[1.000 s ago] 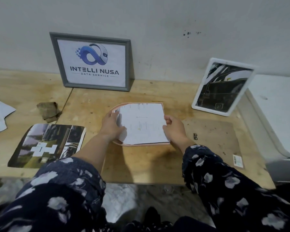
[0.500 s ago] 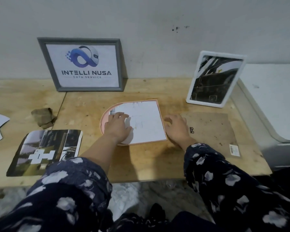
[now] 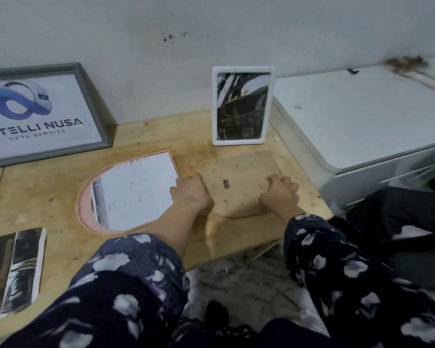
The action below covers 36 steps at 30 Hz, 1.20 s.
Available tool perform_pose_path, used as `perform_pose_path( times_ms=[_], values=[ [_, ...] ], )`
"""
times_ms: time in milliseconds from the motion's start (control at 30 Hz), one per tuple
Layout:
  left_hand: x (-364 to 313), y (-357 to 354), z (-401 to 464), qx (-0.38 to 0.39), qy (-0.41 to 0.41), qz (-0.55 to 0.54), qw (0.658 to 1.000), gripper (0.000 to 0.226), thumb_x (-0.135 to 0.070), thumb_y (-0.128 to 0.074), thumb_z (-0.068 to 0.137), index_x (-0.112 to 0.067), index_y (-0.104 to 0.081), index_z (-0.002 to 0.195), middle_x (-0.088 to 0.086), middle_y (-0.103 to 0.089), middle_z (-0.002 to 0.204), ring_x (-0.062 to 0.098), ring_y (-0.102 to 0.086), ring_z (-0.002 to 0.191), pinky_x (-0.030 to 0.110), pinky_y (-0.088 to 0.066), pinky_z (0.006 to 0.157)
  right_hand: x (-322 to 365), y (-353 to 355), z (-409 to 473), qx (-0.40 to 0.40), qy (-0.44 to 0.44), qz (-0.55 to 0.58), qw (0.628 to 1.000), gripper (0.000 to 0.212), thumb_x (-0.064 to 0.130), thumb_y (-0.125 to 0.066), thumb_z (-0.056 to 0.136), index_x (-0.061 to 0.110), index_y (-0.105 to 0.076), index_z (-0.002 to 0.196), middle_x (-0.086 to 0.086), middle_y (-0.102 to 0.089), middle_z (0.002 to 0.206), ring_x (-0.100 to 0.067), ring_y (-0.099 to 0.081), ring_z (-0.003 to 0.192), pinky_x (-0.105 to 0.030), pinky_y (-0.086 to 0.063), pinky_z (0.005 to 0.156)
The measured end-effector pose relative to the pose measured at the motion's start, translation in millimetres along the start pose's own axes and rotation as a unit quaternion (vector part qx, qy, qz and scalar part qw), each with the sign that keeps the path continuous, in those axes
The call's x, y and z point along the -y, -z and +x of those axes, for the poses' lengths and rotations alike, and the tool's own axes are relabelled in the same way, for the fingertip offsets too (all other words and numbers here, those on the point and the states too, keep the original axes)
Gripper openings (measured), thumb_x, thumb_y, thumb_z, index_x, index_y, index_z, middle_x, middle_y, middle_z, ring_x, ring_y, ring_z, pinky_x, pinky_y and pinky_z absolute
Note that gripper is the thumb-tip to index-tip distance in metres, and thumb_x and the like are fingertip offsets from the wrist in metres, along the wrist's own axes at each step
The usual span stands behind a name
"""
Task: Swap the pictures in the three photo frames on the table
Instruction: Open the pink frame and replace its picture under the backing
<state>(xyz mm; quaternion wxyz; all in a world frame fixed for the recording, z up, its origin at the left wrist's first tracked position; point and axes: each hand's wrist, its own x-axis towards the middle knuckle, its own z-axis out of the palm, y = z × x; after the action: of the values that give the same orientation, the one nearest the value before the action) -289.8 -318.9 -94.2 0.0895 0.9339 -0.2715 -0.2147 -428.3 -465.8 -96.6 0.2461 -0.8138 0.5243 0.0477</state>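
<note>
Scuffed wooden table pushed up against a pale grey wall, with a white cabinet off to the right. Both hands are on the brown backing board lying flat near the table's front edge: the left hand is at its left edge, fingers curled down, and the right hand is at its right edge, knuckles bunched. Can't really tell whether either one is actually pinching the board or just pressing on it. Just left of the left hand sits the pink arch-shaped frame, face down, with a white sheet of paper lying in it, touching or almost touching the fingers. The grey frame with a logo print leans on the wall at back left, the white frame stands upright behind the board, and a loose photo lies at the front left.
</note>
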Motion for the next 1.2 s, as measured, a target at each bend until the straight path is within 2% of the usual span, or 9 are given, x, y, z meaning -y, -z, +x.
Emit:
perform_pose_path(
  times_ms=[200,400,567,733,833,933,1000,1100,1200],
  values=[
    [-18.3,-11.8,1.4,0.006,0.033,-0.018,0.999,0.069,-0.033,-0.074,0.07,-0.018,-0.041,0.128,0.012,-0.047,0.127,0.031,-0.04,0.12,0.042,-0.037,0.097,-29.8,3.7,3.5,-0.006,-0.039,0.036,0.999,0.05,0.026,-0.048,0.089,0.021,-0.039,0.137,-0.012,-0.035,0.137,-0.035,-0.03,0.126,-0.046,-0.03,0.103],
    [-18.9,-9.6,7.9,0.008,0.088,-0.199,0.976,0.082,-0.026,-0.079,0.07,-0.021,-0.035,0.138,0.01,-0.044,0.134,0.032,-0.039,0.125,0.042,-0.037,0.105,-31.5,2.1,7.7,-0.017,-0.043,0.063,0.997,0.054,0.017,-0.049,0.088,0.022,-0.036,0.14,-0.013,-0.036,0.138,-0.035,-0.031,0.126,-0.044,-0.031,0.103],
    [-13.2,-6.2,7.2,-0.074,0.057,-0.241,0.966,0.077,-0.015,-0.076,0.068,-0.026,-0.039,0.135,0.005,-0.044,0.133,0.03,-0.038,0.124,0.041,-0.037,0.104,-29.8,13.3,14.3,-0.02,-0.085,0.13,0.988,0.061,0.014,-0.058,0.084,0.022,-0.035,0.141,-0.014,-0.039,0.138,-0.035,-0.034,0.127,-0.043,-0.033,0.104],
    [6.1,14.2,-0.4,-0.114,0.014,-0.332,0.936,0.079,-0.009,-0.077,0.076,-0.018,-0.032,0.141,0.006,-0.022,0.141,0.027,-0.043,0.125,0.033,-0.04,0.104,0.0,18.8,15.4,0.01,-0.012,0.183,0.983,0.084,0.018,-0.081,0.064,0.023,-0.044,0.139,-0.011,-0.048,0.129,-0.035,-0.049,0.118,-0.045,-0.046,0.1],
    [34.1,34.2,-7.4,-0.139,0.026,-0.336,0.931,0.083,-0.007,-0.077,0.077,-0.019,-0.029,0.143,0.007,-0.017,0.144,0.027,-0.043,0.126,0.031,-0.035,0.107,27.9,4.7,18.0,0.02,0.04,0.217,0.975,0.082,0.015,-0.079,0.063,0.024,-0.045,0.137,-0.011,-0.053,0.12,-0.034,-0.057,0.108,-0.047,-0.054,0.088],
    [70.6,49.1,-16.3,-0.157,0.041,-0.323,0.933,0.079,-0.008,-0.077,0.077,-0.018,-0.033,0.142,0.008,-0.016,0.145,0.028,-0.041,0.129,0.032,-0.031,0.11,61.7,-2.1,2.9,0.045,0.084,0.255,0.962,0.071,0.0,-0.068,0.074,0.022,-0.047,0.137,-0.009,-0.054,0.12,-0.026,-0.06,0.097,-0.034,-0.057,0.072],
    [94.9,56.4,-25.0,-0.176,0.055,-0.311,0.932,0.076,-0.008,-0.077,0.077,-0.017,-0.037,0.14,0.009,-0.017,0.147,0.028,-0.039,0.131,0.032,-0.03,0.111,81.5,-10.2,-3.5,0.071,0.103,0.26,0.957,0.066,-0.008,-0.062,0.078,0.018,-0.048,0.137,-0.005,-0.058,0.109,-0.014,-0.058,0.079,-0.019,-0.046,0.056],
    [130.8,61.8,-36.8,-0.184,0.073,-0.266,0.944,0.081,-0.016,-0.084,0.071,-0.018,-0.039,0.14,0.008,-0.017,0.149,0.028,-0.037,0.133,0.032,-0.031,0.11,106.9,-24.6,-13.6,0.099,0.128,0.254,0.954,0.066,-0.011,-0.06,0.08,0.014,-0.045,0.139,0.01,-0.05,0.081,-0.003,-0.049,0.068,-0.016,-0.043,0.06],
    [160.2,61.1,-42.2,-0.182,0.077,-0.253,0.947,0.089,-0.019,-0.088,0.064,-0.018,-0.041,0.139,0.01,-0.016,0.15,0.03,-0.031,0.138,0.035,-0.026,0.114,123.9,-36.6,-23.3,0.114,0.148,0.239,0.953,0.065,-0.012,-0.059,0.082,0.012,-0.043,0.141,0.013,-0.045,0.078,-0.002,-0.047,0.067,-0.011,-0.039,0.054]
  ],
)
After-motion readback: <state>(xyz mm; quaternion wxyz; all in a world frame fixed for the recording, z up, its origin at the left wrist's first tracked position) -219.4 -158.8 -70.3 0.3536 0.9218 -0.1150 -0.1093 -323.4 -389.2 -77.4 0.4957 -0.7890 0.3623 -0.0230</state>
